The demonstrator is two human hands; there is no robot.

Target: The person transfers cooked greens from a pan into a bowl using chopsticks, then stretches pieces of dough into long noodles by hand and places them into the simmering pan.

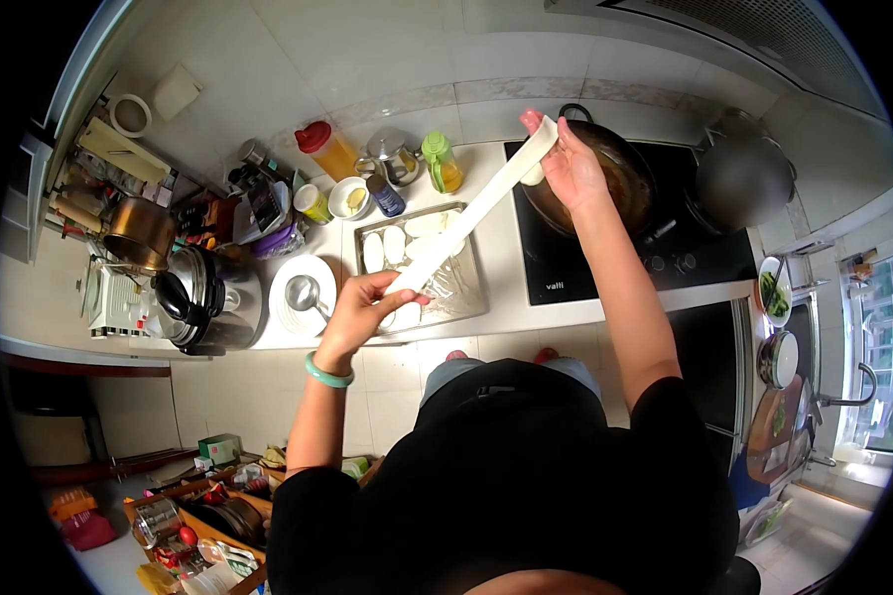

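Observation:
A long, flat, pale strip of dough (481, 208) is stretched slantwise between my two hands. Its lower end is pinched by the fingers and thumb of my left hand (365, 309), above the near edge of a metal tray (480, 283). My right hand (575, 177) grips the upper end, beside the dark pan (633, 174) on the stove. Shorter pale dough pieces (394, 244) lie in the tray, some of them under clear plastic wrap (454, 288). The pan holds brownish liquid, and my right hand and forearm hide part of it.
A white plate (286, 307) with a ladle (304, 292) lies left of the tray. Behind the tray stand a green-topped oil bottle (442, 164), a dark blue jar (385, 196) and a red-lidded jug (325, 151). A pressure cooker (203, 297) is farther left. The black cooktop (566, 273) lies right.

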